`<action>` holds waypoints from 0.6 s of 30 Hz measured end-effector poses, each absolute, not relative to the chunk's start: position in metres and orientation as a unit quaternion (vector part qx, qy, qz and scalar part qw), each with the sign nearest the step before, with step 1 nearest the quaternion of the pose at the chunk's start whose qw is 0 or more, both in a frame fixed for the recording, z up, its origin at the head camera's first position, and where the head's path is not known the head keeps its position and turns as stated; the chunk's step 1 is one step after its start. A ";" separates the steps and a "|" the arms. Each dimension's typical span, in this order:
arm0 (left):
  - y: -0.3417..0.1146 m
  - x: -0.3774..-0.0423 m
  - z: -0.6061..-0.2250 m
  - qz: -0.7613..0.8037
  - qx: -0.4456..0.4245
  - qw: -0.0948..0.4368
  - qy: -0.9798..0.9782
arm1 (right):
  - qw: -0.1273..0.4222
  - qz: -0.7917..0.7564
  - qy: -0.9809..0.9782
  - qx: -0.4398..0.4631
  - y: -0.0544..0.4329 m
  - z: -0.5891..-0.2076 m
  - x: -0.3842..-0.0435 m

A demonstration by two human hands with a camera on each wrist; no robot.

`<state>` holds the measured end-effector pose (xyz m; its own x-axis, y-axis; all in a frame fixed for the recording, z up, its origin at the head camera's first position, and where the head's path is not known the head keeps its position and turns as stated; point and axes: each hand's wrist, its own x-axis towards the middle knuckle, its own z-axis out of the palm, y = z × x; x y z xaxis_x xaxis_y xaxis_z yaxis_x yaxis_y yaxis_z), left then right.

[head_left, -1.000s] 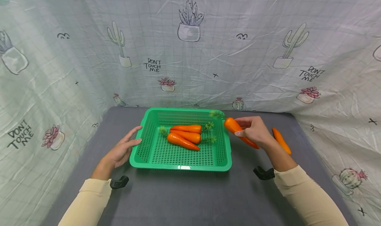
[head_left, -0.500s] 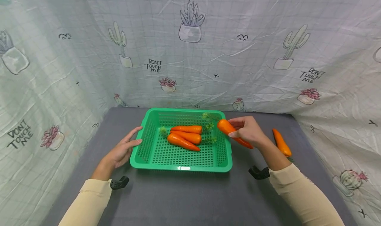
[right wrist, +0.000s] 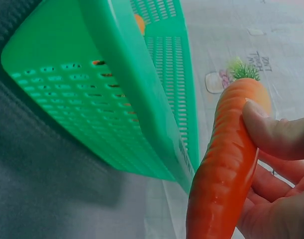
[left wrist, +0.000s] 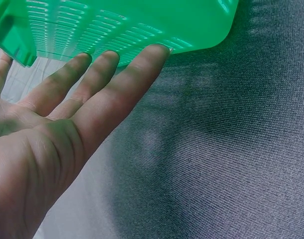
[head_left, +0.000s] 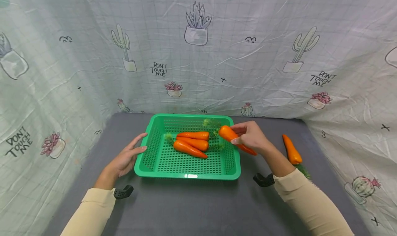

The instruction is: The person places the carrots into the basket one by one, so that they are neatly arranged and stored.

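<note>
A green slotted plastic basket (head_left: pixel 187 176) stands on the dark grey table. Inside it, three carrots (head_left: pixel 190 149) with feathery green tops lie side by side. My right hand (head_left: pixel 250 136) pinches another carrot (head_left: pixel 227 134) between thumb and fingers over the basket's right rim, its leafy end pointing inward and its tip outside. In the right wrist view the thumb presses on this carrot (right wrist: pixel 226 149) near its thick end. My left hand (head_left: pixel 125 157) rests its fingertips against the basket's left side, and in the left wrist view the fingers (left wrist: pixel 124 94) are straight along the slotted wall.
One more carrot (head_left: pixel 291 149) with a green top lies on the table at the right, beside my right forearm. A pale cactus-print cloth (head_left: pixel 198 74) hangs behind the table (head_left: pixel 192 208) and at both sides.
My right hand has carried its carrot leftward, from outside the basket's right rim to over it. The left hand and the basket have stayed in place.
</note>
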<state>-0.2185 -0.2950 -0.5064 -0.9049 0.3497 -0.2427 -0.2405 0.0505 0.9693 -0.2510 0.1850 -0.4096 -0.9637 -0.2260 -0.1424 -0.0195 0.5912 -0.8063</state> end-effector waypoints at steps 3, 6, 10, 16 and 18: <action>-0.295 -0.218 -0.506 0.694 0.040 0.215 0.686 | 0.119 -0.446 0.884 -0.071 0.180 -0.411 -0.251; -0.295 -0.218 -0.506 0.697 0.039 0.214 0.683 | 0.124 -0.447 0.883 -0.075 0.176 -0.412 -0.252; -0.295 -0.219 -0.504 0.696 0.037 0.216 0.684 | 0.130 -0.450 0.880 -0.078 0.171 -0.411 -0.253; -0.295 -0.219 -0.502 0.691 0.037 0.217 0.688 | 0.139 -0.457 0.874 -0.082 0.161 -0.409 -0.254; -0.294 -0.219 -0.502 0.694 0.037 0.220 0.685 | 0.142 -0.456 0.874 -0.083 0.158 -0.409 -0.254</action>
